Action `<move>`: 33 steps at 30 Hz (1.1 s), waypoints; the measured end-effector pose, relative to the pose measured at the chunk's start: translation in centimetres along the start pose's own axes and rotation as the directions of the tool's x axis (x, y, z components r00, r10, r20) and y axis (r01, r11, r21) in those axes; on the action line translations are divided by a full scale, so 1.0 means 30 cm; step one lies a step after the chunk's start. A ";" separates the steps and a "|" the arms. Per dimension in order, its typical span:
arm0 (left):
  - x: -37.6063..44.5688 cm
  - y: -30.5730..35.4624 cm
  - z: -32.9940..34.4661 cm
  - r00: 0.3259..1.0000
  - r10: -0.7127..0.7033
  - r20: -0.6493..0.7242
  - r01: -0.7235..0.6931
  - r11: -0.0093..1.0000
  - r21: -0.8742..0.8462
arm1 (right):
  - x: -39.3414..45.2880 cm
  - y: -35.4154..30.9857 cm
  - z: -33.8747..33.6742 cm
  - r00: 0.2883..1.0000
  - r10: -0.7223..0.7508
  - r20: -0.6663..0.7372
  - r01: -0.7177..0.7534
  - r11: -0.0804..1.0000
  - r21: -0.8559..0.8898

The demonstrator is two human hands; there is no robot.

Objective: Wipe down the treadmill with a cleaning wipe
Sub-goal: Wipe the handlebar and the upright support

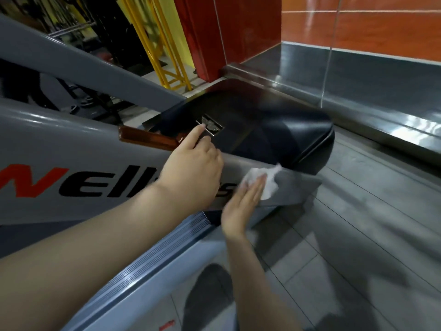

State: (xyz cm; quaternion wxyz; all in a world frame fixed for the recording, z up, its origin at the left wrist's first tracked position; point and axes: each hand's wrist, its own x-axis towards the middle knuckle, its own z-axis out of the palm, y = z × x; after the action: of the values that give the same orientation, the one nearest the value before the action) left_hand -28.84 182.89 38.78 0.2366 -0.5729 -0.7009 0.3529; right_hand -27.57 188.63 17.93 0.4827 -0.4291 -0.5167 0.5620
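The treadmill's grey upright (71, 149), with red and black lettering, slopes down to a glossy black motor cover (274, 130). My right hand (241, 206) presses a white cleaning wipe (267, 180) flat against the lower end of the grey upright, fingers straight. My left hand (193, 168) rests on the top edge of the upright. Its index finger reaches onto the black cover beside a small silver emblem (212, 126).
A grey ribbed side rail (152, 259) runs along the deck below my arms. Grey floor tiles (358, 235) lie to the right, bordered by a steel skirting and orange wall tiles (381, 32). Yellow frame legs (174, 75) stand behind the treadmill.
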 end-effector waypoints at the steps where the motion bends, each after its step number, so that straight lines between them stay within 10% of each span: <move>1: 0.026 0.014 -0.007 1.000 0.016 0.022 -0.015 1.000 -0.027 | 0.035 0.021 -0.014 0.989 0.140 -0.041 -0.139 0.990 0.035; 3: 0.081 0.044 -0.015 0.998 0.049 0.048 -0.045 0.995 -0.085 | 0.014 -0.006 -0.022 0.995 0.097 0.002 -0.097 0.991 0.087; 7: 0.202 0.106 0.009 0.992 0.061 0.113 -0.039 0.982 -0.187 | -0.013 0.035 -0.057 0.875 -0.438 0.208 0.435 0.898 0.062; 11: 0.336 0.126 0.027 0.962 0.117 0.248 -0.039 0.954 -0.298 | 0.187 0.184 -0.094 0.993 0.117 -0.035 -0.113 0.989 0.099; 17: 0.541 0.183 0.051 0.860 0.337 0.383 -0.071 0.823 -0.563 | 0.174 0.197 -0.145 0.922 -0.353 0.162 0.361 0.932 -0.023; 21: 0.633 0.232 0.083 0.809 0.370 0.457 -0.018 0.792 -0.610 | 0.367 0.346 -0.183 0.965 0.261 0.023 -0.262 0.960 0.094; 28: 0.764 0.336 0.157 0.689 0.462 0.558 0.035 0.748 -0.663 | 0.349 0.402 -0.276 0.977 -0.149 0.153 0.147 0.989 0.023; 33: 0.821 0.386 0.175 0.634 0.480 0.606 -0.012 0.790 -0.612 | 0.562 0.530 -0.292 0.950 0.312 -0.001 -0.311 0.949 0.054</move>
State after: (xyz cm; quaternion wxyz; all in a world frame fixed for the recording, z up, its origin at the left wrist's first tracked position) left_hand -31.03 206.70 24.77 -0.2966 -0.5177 -0.7155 0.3635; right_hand -23.34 206.73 1.54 0.4016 -0.4949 -0.4252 0.6426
